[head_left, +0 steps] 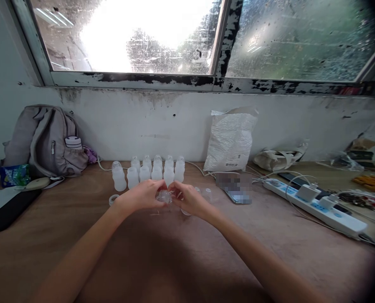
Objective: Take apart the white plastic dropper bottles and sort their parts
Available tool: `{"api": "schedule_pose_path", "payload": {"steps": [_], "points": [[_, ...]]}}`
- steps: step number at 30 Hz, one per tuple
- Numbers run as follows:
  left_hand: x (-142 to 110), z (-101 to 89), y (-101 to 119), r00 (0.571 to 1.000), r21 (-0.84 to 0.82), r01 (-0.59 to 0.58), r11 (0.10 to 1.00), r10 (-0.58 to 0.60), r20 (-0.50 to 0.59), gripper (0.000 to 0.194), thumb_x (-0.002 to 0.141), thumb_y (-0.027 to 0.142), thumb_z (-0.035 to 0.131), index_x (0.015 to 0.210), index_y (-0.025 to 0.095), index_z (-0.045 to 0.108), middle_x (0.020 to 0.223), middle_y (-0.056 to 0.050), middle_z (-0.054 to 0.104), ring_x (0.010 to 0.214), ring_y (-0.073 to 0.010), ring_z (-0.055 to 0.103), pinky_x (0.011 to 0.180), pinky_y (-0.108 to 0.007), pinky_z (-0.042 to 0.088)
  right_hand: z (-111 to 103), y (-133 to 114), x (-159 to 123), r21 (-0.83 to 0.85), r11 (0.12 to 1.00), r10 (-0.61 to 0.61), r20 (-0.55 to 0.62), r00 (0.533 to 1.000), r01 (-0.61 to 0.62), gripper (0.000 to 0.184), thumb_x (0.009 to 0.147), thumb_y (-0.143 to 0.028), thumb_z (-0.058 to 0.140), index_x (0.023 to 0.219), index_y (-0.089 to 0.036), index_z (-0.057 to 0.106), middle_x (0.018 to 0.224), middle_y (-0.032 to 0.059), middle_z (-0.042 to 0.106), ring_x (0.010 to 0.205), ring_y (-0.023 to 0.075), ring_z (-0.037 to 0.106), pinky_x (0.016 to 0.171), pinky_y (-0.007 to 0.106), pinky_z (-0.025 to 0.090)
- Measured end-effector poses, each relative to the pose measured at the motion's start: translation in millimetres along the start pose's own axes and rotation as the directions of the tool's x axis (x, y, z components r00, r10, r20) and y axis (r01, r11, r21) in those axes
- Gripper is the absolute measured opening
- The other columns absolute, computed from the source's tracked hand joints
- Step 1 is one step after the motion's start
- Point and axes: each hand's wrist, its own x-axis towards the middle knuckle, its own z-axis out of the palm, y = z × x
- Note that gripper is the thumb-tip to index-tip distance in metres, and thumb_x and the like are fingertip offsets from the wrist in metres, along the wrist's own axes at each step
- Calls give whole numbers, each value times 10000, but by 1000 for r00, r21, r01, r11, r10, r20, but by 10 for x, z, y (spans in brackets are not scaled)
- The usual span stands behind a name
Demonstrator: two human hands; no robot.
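Note:
My left hand point(147, 193) and my right hand point(187, 198) meet over the middle of the table. Between their fingertips they grip a small clear plastic piece point(164, 196), probably a bottle part; its exact kind is hard to make out. Just behind the hands stand several frosted white baby bottles point(119, 179) in two rows, some with clear domed tops. A white ring point(113, 199) lies left of my left wrist. Close to my right hand are small clear domed parts point(208, 192), and another round part is partly hidden beneath it.
A grey backpack point(48, 141) leans on the wall at left, near a black flat object point(12, 212). A white padded mailer point(230, 141) stands at the back. Right of it lie a phone point(239, 197) and a white power strip point(316, 208) with cables.

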Motion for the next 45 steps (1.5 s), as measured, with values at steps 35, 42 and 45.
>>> {"api": "schedule_pose_path", "payload": {"steps": [35,42,45], "points": [[21,76,-376,712,415,430,802,-583,390,360,465,172,699,801,189,569,899,-59,624,783,-235,585,592,-266,430,407,285,-86,-588,809,132,186,974,3,163,809,-277,490,894,-156,558,908,95,640,925,237,510,778,355,225],[46,57,-303,686,468,418,779,-608,399,373,502,230,717,846,180,582,943,-77,629,846,-250,581,651,-279,434,418,304,-78,-610,793,152,181,972,-10,176,812,-304,496,861,-152,569,883,98,645,916,235,518,776,349,228],[43,60,-297,689,469,417,778,-607,395,365,511,238,719,845,178,585,936,-81,632,845,-255,582,657,-292,435,403,303,-67,-622,783,162,178,971,-16,192,807,-324,501,848,-150,574,862,95,645,915,242,519,761,347,236]]}}
